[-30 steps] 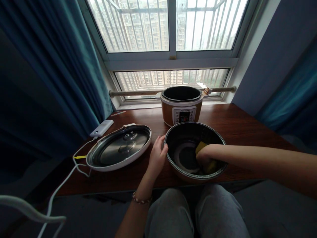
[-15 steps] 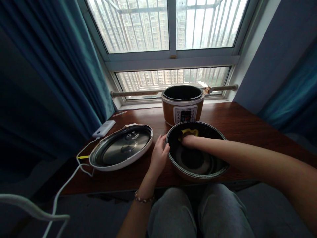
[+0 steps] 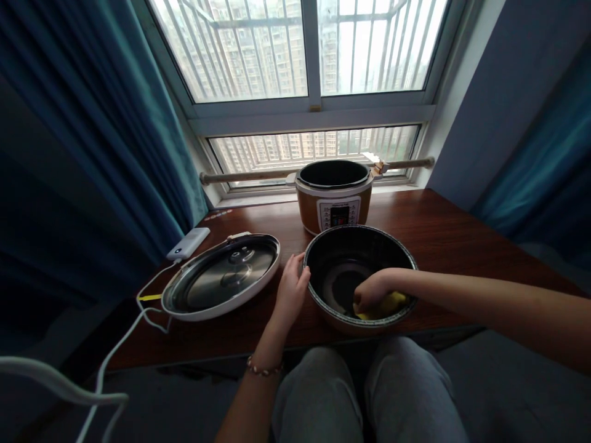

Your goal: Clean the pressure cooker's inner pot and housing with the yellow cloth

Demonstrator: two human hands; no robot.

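Yellow cloth (image 3: 393, 303) has shifted to near side inside pot (image 3: 357, 245), right hand (image 3: 375, 287) clenched on it; left hand (image 3: 290, 288) touches pot's left rim, grip unclear.

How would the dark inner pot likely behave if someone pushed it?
The inner pot would probably keep its shape, since its wall and thick rim look rigid. It seems more apt to slide than roll, as it sits upright on the smooth-looking table. The left hand at its rim would likely steady it.
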